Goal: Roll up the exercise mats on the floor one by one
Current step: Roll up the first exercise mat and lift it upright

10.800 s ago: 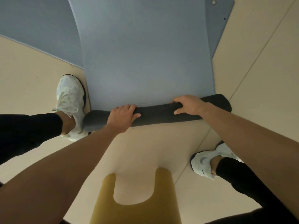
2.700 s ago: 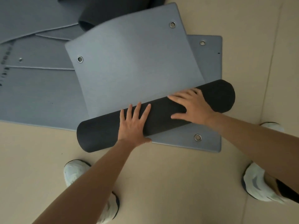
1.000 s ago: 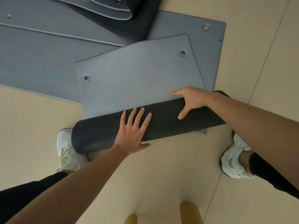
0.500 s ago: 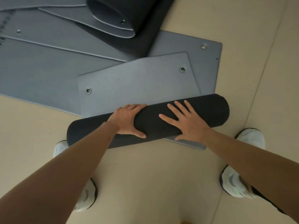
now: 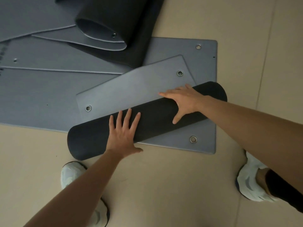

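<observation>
Rolling stage: both hands lie on a dark charcoal foam roll (image 5: 152,122) at the frame's centre, its axis running from 8 o'clock to 2 o'clock.

Left hand (image 5: 124,135) lies flat on the roll's near side, fingers straight and spread, gripping nothing. Right hand (image 5: 183,102) drapes over the roll toward 2 o'clock, fingers extended across the top and thumb on the near face, not closed around it. The mat's unrolled blue-grey end (image 5: 131,90), with metal eyelets, extends toward 11 o'clock over a flat blue-grey mat (image 5: 205,63). A loosely curled dark mat (image 5: 111,18) sits at 12 o'clock. White shoes (image 5: 70,174) stand on the beige floor (image 5: 164,185).
</observation>
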The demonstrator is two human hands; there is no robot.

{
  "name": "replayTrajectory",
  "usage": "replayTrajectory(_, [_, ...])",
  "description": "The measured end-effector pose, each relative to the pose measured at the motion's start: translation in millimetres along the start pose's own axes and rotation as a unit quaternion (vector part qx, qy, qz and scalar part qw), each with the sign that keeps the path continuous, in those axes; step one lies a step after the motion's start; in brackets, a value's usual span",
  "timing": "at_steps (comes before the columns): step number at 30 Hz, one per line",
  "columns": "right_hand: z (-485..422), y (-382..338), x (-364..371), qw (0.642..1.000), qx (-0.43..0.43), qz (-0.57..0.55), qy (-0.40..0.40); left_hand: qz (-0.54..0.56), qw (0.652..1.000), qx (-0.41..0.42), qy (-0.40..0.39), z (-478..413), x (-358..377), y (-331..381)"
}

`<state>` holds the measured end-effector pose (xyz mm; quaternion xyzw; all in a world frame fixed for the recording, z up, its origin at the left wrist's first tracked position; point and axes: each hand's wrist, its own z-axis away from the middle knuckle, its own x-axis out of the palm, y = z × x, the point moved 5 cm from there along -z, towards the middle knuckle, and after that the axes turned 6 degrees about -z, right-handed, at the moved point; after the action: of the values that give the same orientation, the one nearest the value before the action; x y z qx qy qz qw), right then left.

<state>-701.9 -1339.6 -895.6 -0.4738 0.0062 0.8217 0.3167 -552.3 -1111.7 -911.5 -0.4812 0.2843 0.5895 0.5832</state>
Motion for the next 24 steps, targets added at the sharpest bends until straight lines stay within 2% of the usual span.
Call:
replayTrajectory(3, [19,15,1,0.989,0.015,-0.015,0.147,0.021,1.000,-0.007,0.001,-23,-7,-15])
replayTrajectory(5, [28,8,14,0.981,-0.026,0.022,0.192,0.035,0.999,-0.006,0.003,-37,-14,-25])
replayTrajectory(7, [25,-6,33,0.981,-0.040,0.107,0.156,0.043,0.999,0.004,0.007,-48,-20,-32])
replayTrajectory(9, [19,-12,42,0.980,-0.014,0.157,0.121,0.057,0.998,0.016,0.003,-54,-23,-36])
replayTrajectory(14, [11,-14,31,0.972,0.005,0.204,0.119,0.091,0.996,0.019,0.002,-57,-31,-39])
replayTrajectory(19, [18,-22,25,0.962,-0.016,0.246,0.114,0.116,0.993,0.006,0.014,-42,-33,-32])
replayTrajectory(24, [50,-32,36,0.965,-0.029,0.248,0.077,0.149,0.989,0.011,-0.008,-6,-30,-10])
